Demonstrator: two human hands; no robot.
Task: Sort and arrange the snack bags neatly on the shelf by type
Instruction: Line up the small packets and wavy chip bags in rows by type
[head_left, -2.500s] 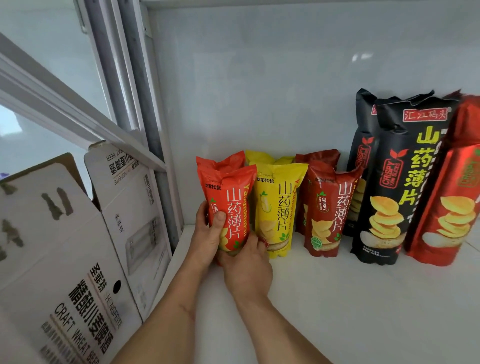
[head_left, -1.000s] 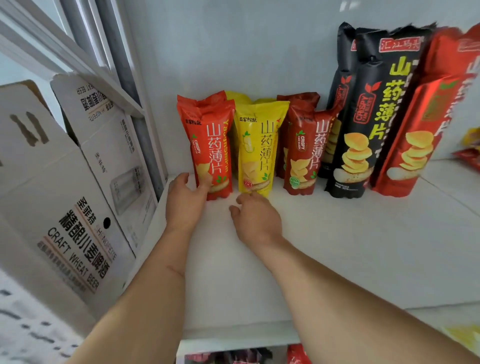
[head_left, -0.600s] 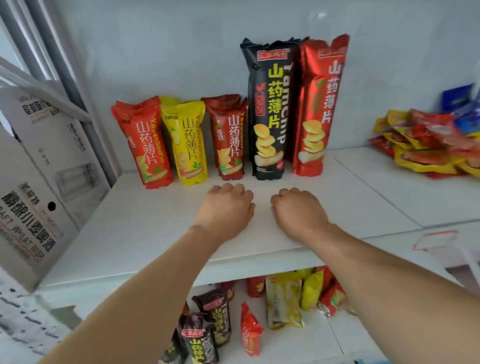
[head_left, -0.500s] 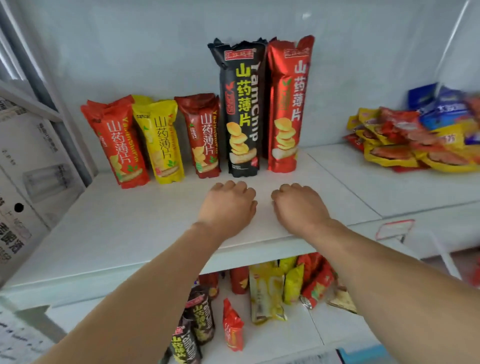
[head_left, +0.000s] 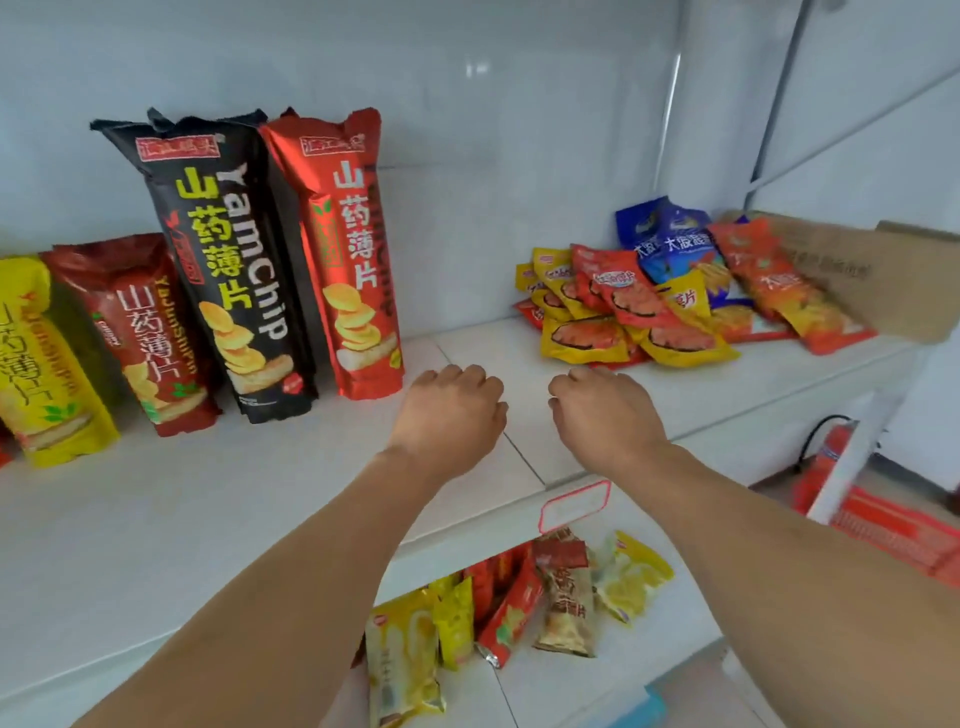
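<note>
Yam chip bags stand upright in a row along the back of the white shelf (head_left: 156, 519): a small yellow bag (head_left: 41, 364), a small dark red bag (head_left: 150, 338), a tall black bag (head_left: 228, 260) and a tall red bag (head_left: 353, 249). To the right lies a loose pile of small snack bags (head_left: 665, 306), yellow, red and blue. My left hand (head_left: 449, 410) and my right hand (head_left: 605, 410) hover side by side over the shelf between the row and the pile, fingers curled down, holding nothing.
A lower shelf (head_left: 571, 675) holds more mixed snack bags (head_left: 498, 608). A brown cardboard flap (head_left: 872, 270) overlaps the pile at the right. A red price tag holder (head_left: 574, 504) sits on the shelf's front edge. A red fire extinguisher (head_left: 831, 457) stands at the far right.
Both hands let go of the small orange-red bag at the left end and moved right along the shelf. My view swung right, bringing the loose pile in.
</note>
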